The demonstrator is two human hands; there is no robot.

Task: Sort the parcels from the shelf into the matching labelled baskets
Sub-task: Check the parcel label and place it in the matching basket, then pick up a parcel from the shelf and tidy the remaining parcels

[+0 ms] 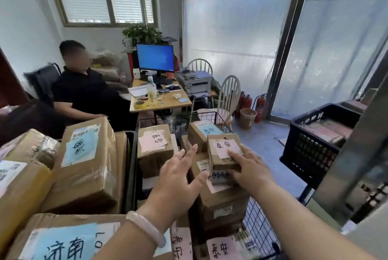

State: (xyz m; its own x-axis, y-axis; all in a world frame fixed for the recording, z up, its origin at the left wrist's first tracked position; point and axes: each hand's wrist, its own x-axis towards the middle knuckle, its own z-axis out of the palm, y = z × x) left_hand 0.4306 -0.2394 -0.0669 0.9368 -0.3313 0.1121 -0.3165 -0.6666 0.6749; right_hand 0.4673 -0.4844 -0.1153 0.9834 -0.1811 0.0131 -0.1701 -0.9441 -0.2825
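Observation:
A small cardboard parcel (223,150) with a pink handwritten label sits on top of the stacked parcels in a black wire basket (210,114). My right hand (251,172) holds it at its right front corner, index finger along the top and thumb on the front face. My left hand (178,175) hovers just left of the parcel with fingers spread and straight, holding nothing. Other pink-labelled parcels (155,143) fill the same basket.
To the left a second basket holds large blue-labelled parcels (84,154), with another one (63,243) at the bottom edge. A black plastic crate (315,152) stands at right beside a metal shelf upright (361,150). A seated person (84,93) and a desk (161,104) lie beyond.

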